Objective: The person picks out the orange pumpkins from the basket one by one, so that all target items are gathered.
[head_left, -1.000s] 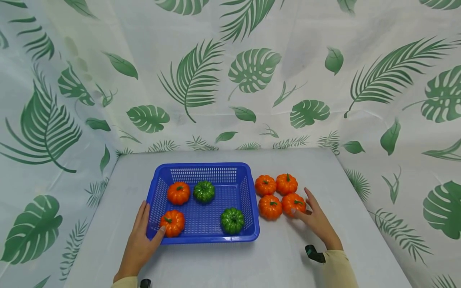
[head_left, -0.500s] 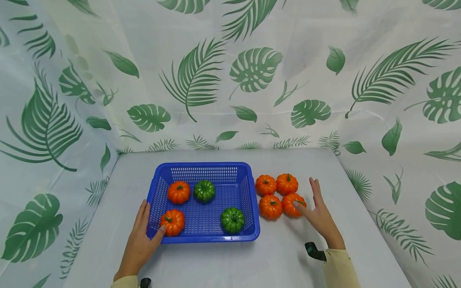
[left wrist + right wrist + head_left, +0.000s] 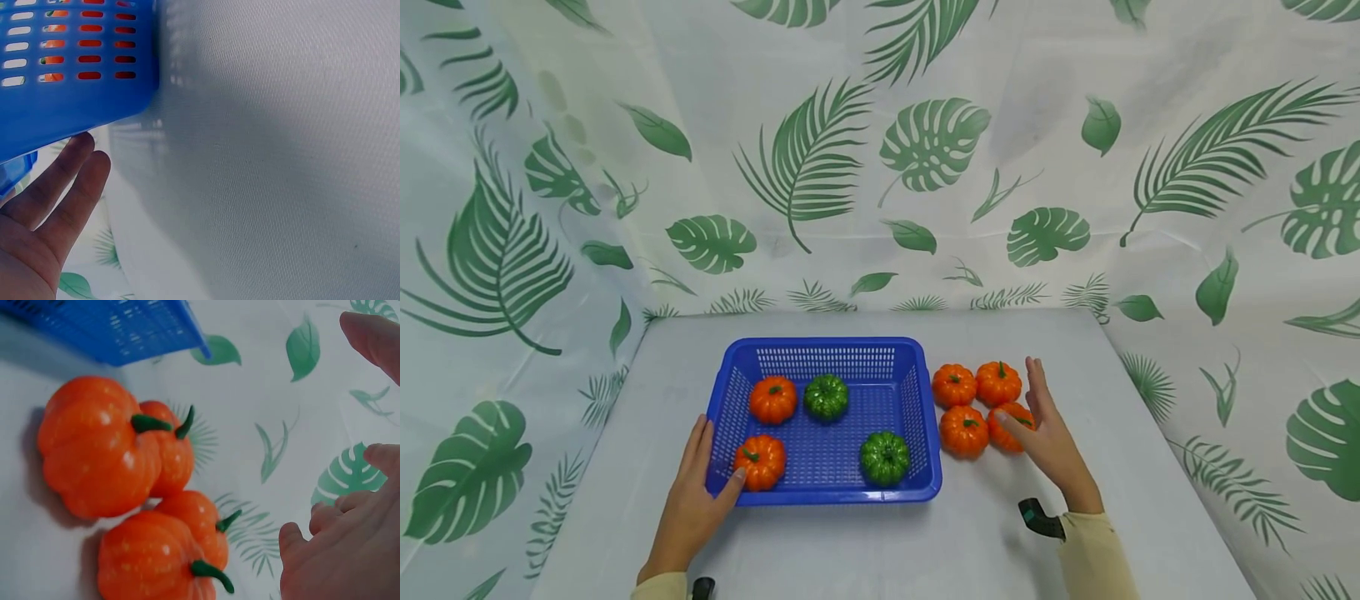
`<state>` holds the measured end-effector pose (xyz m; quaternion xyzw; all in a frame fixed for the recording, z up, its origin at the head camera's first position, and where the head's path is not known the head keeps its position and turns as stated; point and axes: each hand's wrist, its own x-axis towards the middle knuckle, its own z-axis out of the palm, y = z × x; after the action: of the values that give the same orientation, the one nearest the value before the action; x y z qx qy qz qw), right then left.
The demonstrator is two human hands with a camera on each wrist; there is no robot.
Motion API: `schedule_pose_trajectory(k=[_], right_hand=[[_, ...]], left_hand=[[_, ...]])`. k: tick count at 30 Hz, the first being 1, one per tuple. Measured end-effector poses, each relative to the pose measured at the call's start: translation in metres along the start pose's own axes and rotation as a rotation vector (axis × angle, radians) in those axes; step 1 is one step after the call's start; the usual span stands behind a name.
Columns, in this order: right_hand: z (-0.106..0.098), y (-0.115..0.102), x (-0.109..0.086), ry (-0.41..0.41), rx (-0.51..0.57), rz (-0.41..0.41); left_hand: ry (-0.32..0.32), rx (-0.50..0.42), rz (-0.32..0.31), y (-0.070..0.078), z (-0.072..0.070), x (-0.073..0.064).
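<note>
Leafy backdrop [image 3: 955, 262] behind perforated basket [image 3: 820, 497], ribbed pumpkins [image 3: 964, 433]

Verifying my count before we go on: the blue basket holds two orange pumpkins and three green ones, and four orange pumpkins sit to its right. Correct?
One slip: the head view shows two green pumpkins in the blue basket, not three. The rest stands.

Set high and well back, the head camera looks forward and down, the blue plastic basket [image 3: 820, 454] at seven o'clock. The left wrist camera, close and rolled sideways, catches that basket at ten o'clock. The right wrist camera, also near and rolled, faces past four orange pumpkins [image 3: 103, 450] at eight o'clock; the head view shares them.
</note>
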<state>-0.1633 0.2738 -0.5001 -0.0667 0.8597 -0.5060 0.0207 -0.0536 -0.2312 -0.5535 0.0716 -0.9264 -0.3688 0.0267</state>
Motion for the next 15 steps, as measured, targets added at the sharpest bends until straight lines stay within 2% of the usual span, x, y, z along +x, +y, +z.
schedule_pose_trajectory(k=[4, 9, 15], right_hand=[[0.009, -0.007, 0.005, -0.013, 0.059, -0.016], [0.020, -0.019, 0.010, -0.048, 0.081, -0.057], [0.031, -0.032, 0.015, -0.080, 0.147, -0.136]], left_hand=[[-0.002, -0.001, 0.002, 0.001, -0.001, 0.000], [-0.003, 0.001, -0.003, 0.001, -0.002, 0.001], [-0.004, 0.008, -0.003, 0.001, -0.001, 0.000]])
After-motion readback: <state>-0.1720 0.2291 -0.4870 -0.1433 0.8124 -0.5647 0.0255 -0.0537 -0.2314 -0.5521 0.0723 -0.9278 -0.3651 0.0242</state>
